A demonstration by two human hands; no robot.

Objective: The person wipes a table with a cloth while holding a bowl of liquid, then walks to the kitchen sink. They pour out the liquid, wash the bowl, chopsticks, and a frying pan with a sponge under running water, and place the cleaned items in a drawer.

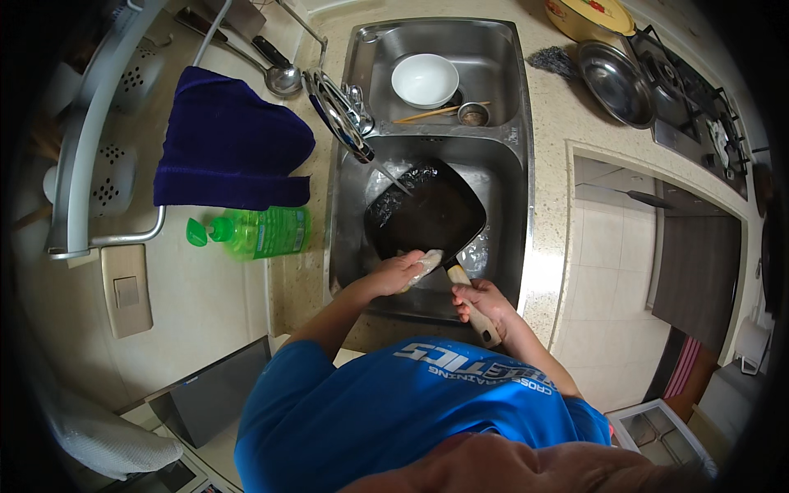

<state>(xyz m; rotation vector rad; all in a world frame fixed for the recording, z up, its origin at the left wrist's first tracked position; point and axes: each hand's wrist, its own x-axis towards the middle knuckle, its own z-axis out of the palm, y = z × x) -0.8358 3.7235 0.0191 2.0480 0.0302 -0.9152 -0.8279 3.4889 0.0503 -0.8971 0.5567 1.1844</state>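
A dark square frying pan (431, 209) is tilted in the near basin of a stainless steel sink (510, 185). Its pale handle (473, 308) is gripped by my right hand (490, 303). My left hand (397, 272) holds a whitish cloth (425, 270) against the pan's near rim. Water (394, 180) runs from the chrome faucet (345, 123) into the pan and splashes at its far left side. The pan hides much of the basin floor.
In the far basin are a white bowl (425, 80), chopsticks (431, 113) and a small metal cup (473, 114). Left are a green soap bottle (271, 233) and a hanging purple towel (234, 138). A metal bowl (616, 83) and steel wool (553, 60) lie near the gas stove (684, 129).
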